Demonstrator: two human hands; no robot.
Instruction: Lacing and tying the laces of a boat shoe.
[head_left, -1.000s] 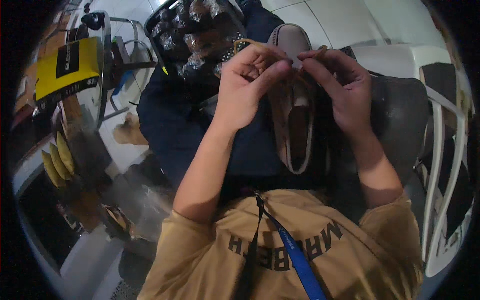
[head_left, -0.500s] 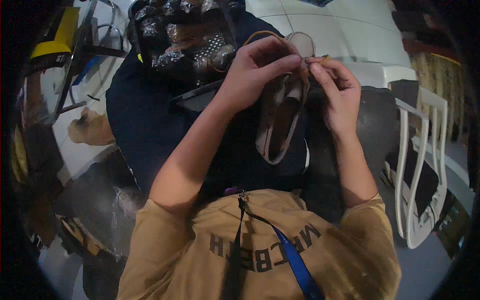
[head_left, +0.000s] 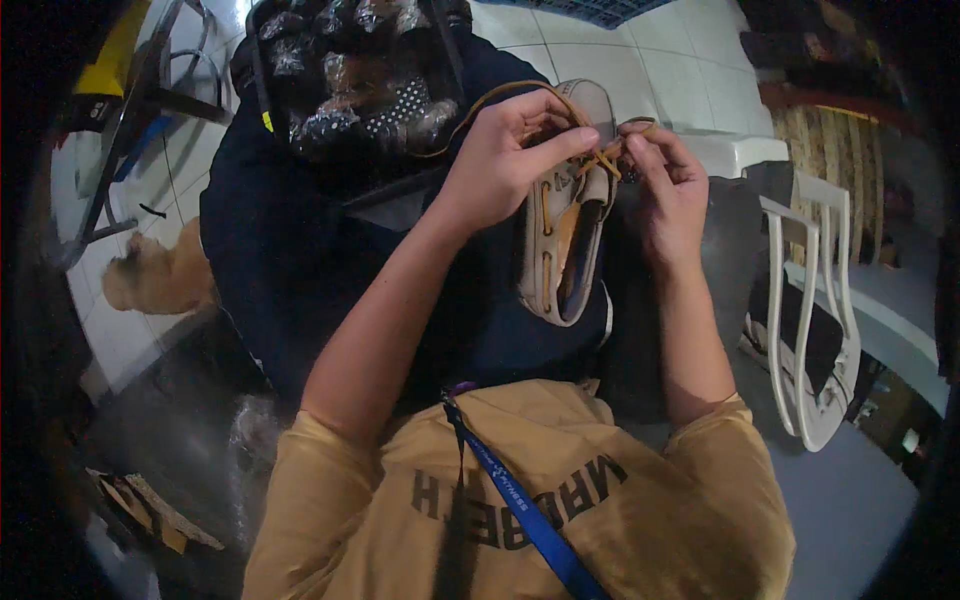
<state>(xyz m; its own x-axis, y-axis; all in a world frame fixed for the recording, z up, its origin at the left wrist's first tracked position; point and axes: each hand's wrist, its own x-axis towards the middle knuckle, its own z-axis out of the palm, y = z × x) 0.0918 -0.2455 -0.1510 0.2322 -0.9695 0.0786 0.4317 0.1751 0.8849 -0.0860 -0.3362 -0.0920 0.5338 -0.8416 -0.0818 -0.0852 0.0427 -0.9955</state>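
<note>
Head view. We see both hands working at the toe end of a shoe (head_left: 565, 240) in the upper middle of the frame. The shoe is grey with a tan lining, lying lengthwise, opening up, heel toward the lower part of the frame, on dark blue cloth (head_left: 290, 260) over the lap.

Left hand (head_left: 500, 160): comes in from the lower left, forearm long across the frame. Fingers curled, thumb and forefinger closed together on the lace (head_left: 600, 160), a thin tan cord, right at the shoe's front. A loop of the same cord arcs over the back of this hand.

Right hand (head_left: 665, 185): just right of the shoe, fingers bent, tips pinched on the other end of the lace beside the left fingertips. The two hands nearly touch there.

Around them: a bag of wrapped dark items (head_left: 350, 80) in the upper left centre, beyond the cloth. White tiled floor (head_left: 650, 70) at the top. A white chair (head_left: 810, 330) at the right edge. A tan shirt (head_left: 520, 500) and a blue lanyard (head_left: 520, 510) fill the bottom of the frame.
</note>
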